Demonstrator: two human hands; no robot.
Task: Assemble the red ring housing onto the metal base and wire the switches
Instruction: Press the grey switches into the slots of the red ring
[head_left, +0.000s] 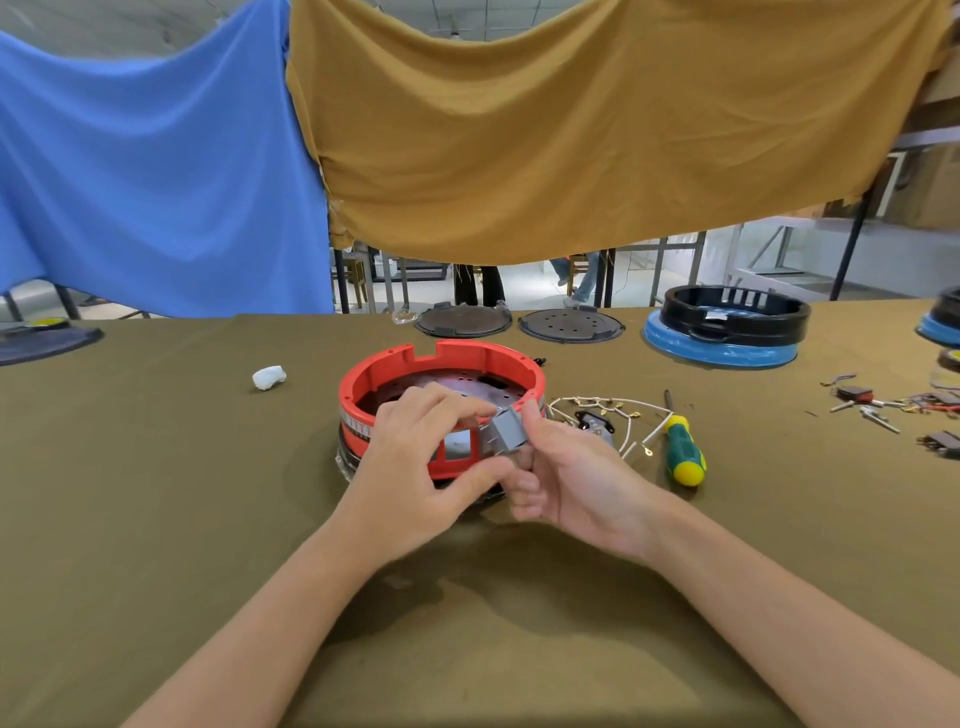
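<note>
On the tabletop (156, 467) we see the red ring housing (441, 364) seated around the metal base (447, 387). At its near rim, left hand (426, 467) and right hand (576, 467) fingers pinch a grey switch (506, 428); wires (597, 405), screwdriver (683, 447) beside.
</note>
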